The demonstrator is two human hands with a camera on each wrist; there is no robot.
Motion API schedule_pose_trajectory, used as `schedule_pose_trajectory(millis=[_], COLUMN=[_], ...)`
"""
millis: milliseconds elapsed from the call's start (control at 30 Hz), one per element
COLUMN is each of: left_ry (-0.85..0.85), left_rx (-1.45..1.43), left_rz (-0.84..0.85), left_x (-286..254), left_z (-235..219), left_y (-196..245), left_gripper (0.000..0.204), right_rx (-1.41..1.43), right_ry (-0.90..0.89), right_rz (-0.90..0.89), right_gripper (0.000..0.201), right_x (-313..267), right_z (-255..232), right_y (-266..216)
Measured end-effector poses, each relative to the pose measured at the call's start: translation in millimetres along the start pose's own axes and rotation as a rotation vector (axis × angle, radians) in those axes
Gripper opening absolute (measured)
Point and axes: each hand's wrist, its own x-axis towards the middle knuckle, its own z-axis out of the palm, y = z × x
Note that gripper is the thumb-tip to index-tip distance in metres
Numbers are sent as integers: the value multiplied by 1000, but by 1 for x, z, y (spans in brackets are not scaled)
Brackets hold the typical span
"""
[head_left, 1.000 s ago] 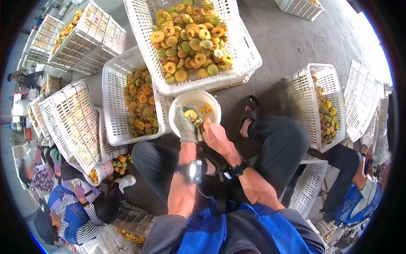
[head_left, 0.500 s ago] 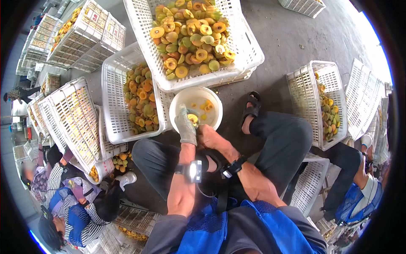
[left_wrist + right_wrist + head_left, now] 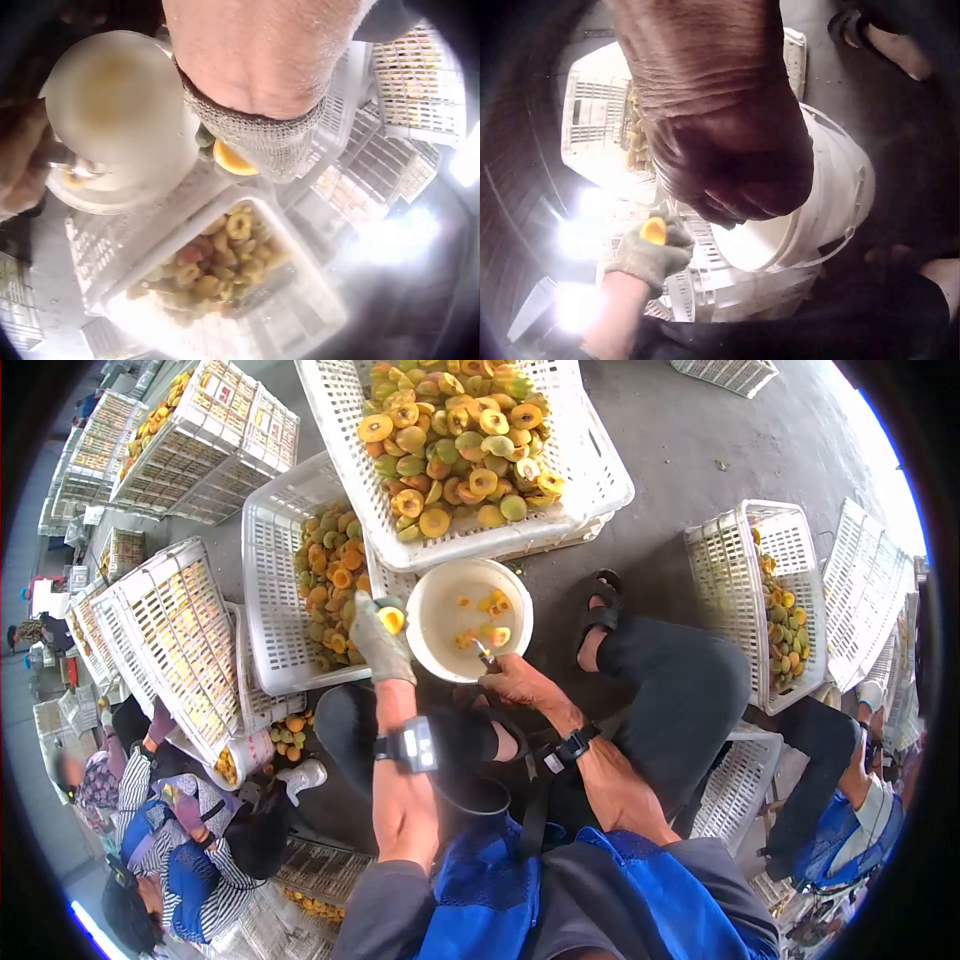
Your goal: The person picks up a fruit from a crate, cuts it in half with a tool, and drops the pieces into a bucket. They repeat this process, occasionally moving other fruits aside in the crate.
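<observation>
My gloved left hand [image 3: 380,645] holds a peach-like fruit half [image 3: 391,620], its orange cut side showing, left of the white bucket [image 3: 424,628] and over the near edge of the left fruit crate [image 3: 262,565]. In the left wrist view the glove partly covers this fruit half [image 3: 234,159]. My bare right hand [image 3: 524,683] grips a small metal pitting tool [image 3: 485,653] at the bucket's near rim, its tip over the inside. Several yellow-orange scraps [image 3: 494,600] lie in the bucket. In the right wrist view the right hand's back hides the tool.
A large white crate [image 3: 590,480] heaped with fruit halves stands beyond the bucket. Another fruit crate [image 3: 715,585] is at the right. Stacked crates [image 3: 165,645] and seated people [image 3: 190,840] are at the left. My sandaled foot [image 3: 600,615] is right of the bucket.
My left hand has moved left, out of the bucket, with the fruit half. The right hand stays by the near rim with the tool, now apart from the left. More scraps show in the bucket.
</observation>
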Motion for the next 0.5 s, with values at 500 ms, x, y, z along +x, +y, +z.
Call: schedule_pose_trajectory(millis=[500], left_ry=[-459], left_rx=[1520], left_rz=[1008], left_x=[55], left_z=[105], left_y=[-7], left_gripper=[31], right_rx=[-287], right_ry=[315], right_rz=[-424], right_gripper=[29], right_x=[44], right_z=[-22], right_y=[57])
